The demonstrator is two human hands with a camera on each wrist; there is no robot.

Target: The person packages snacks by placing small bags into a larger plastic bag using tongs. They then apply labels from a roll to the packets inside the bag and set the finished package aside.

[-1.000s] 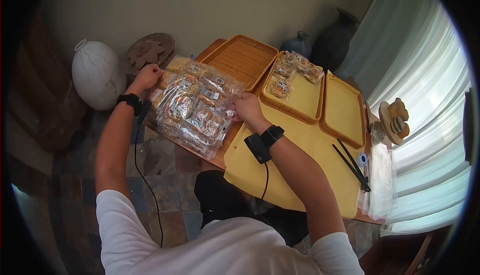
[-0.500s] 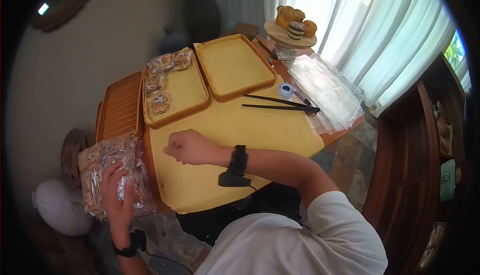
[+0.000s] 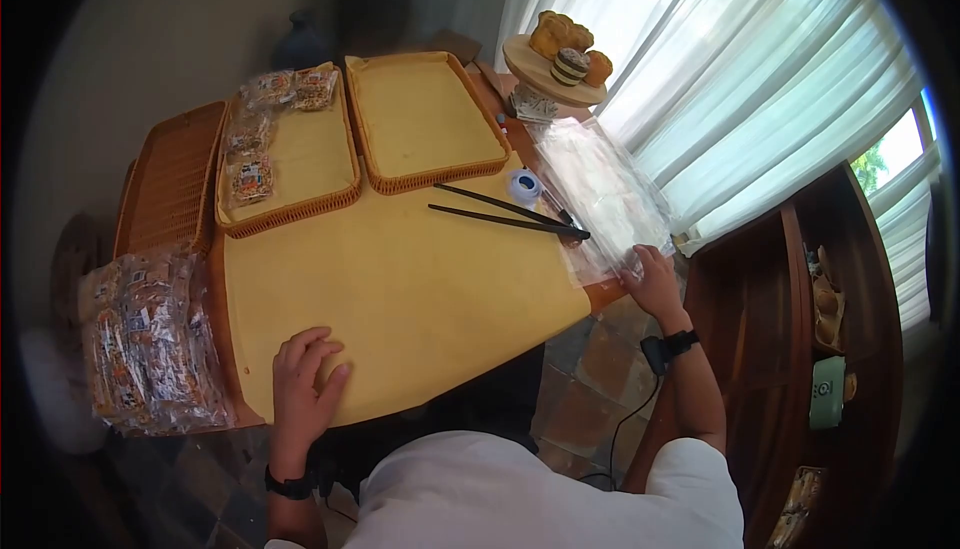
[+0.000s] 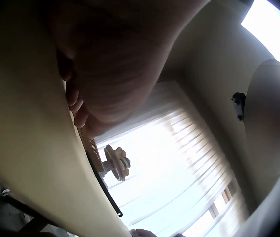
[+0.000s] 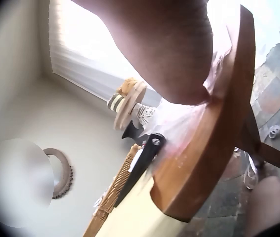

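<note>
My left hand (image 3: 303, 389) rests near the front edge of the yellow cloth (image 3: 400, 289), fingers loosely bent and holding nothing. In the left wrist view its palm hangs over the cloth. At the right end of the table, my right hand (image 3: 655, 284) pinches the near corner of a stack of clear plastic bags (image 3: 605, 184). The right wrist view shows its fingertips at the plastic (image 5: 179, 123), beside the wooden table edge (image 5: 204, 153). Black tongs (image 3: 510, 217) lie left of the bags, next to a white and blue round item (image 3: 523, 186).
A big clear bag of packaged snacks (image 3: 150, 339) sits at the left end. Behind the cloth stand a bare wicker tray (image 3: 170, 179), a lined tray (image 3: 315, 169) with several snack packs, and another lined tray (image 3: 430, 119). A cake stand (image 3: 545, 79) holds pastries; a wooden shelf (image 3: 760, 349) stands right.
Both hands have left the big bag of snack packs at the left end. The right hand has swung across to the plastic bags; the left has moved onto the cloth. The view has turned right.
</note>
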